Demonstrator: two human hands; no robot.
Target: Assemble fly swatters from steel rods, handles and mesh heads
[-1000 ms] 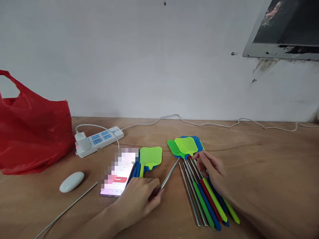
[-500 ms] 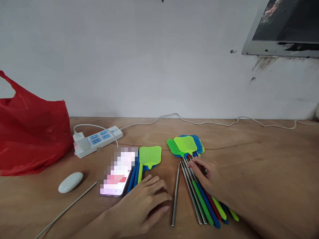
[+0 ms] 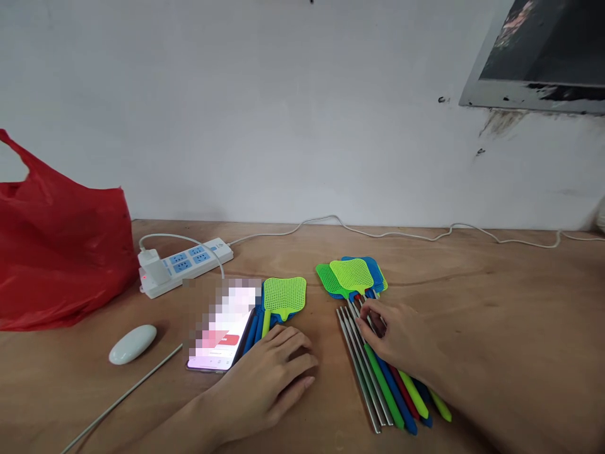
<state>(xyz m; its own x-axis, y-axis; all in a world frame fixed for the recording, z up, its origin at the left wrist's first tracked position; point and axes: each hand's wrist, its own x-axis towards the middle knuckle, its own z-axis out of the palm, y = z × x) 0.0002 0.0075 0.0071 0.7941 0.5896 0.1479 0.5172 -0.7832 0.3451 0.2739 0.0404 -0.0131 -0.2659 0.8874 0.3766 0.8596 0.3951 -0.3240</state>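
My left hand (image 3: 276, 378) rests palm down on the wooden table with its fingers loosely spread and nothing in them. Just beyond it lie a yellow-green fly swatter (image 3: 284, 295) and blue ones under it. My right hand (image 3: 394, 331) is over a bundle of fly swatters (image 3: 352, 275), thumb and forefinger curled together at their thin shafts; what they pinch is partly hidden. Green, blue, red and yellow handles (image 3: 385, 384) fan toward me below this hand. Several bare metal rods (image 3: 363, 378) lie side by side along the bundle's left edge.
A lit phone (image 3: 217, 343), partly blurred, lies left of the left-hand swatters. Farther left are a white rounded object (image 3: 133, 345), a power strip (image 3: 189, 265) with a plugged-in charger, and a red plastic bag (image 3: 66, 252). A thin cable (image 3: 387, 234) runs along the wall.
The metal rod that lay apart is now against the other rods, having moved right. My left hand has drawn slightly left, and my right-hand fingers have curled more.
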